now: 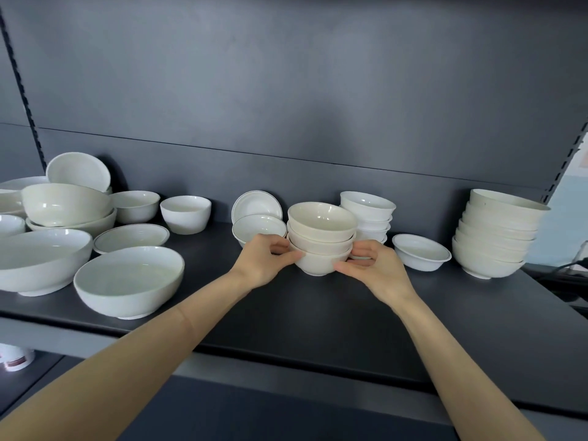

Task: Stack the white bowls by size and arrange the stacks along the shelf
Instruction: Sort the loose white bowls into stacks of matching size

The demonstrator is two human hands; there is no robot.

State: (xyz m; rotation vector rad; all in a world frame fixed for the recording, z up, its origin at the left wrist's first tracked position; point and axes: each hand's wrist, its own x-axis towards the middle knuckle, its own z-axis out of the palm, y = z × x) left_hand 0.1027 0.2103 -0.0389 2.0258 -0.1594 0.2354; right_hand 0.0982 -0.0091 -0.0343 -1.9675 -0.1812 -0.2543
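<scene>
Both hands grip the small stack of three bowls, one hand on each side.

The left hand (265, 257) and right hand (370, 265) close on the lowest bowl of the three-bowl stack (321, 238), which stands upright on the shelf (318, 310). A taller white stack (369, 214) is just behind and right of it; the tall cream stack (496, 233) lies farther right, nearer the right hand.

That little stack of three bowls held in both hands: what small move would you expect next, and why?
Probably slide the three-bowl stack back toward the wall. Left hand and right hand grip its bottom bowl from both sides, and it sits forward of the taller stack behind it, out of line with the big stack at the right.
</scene>
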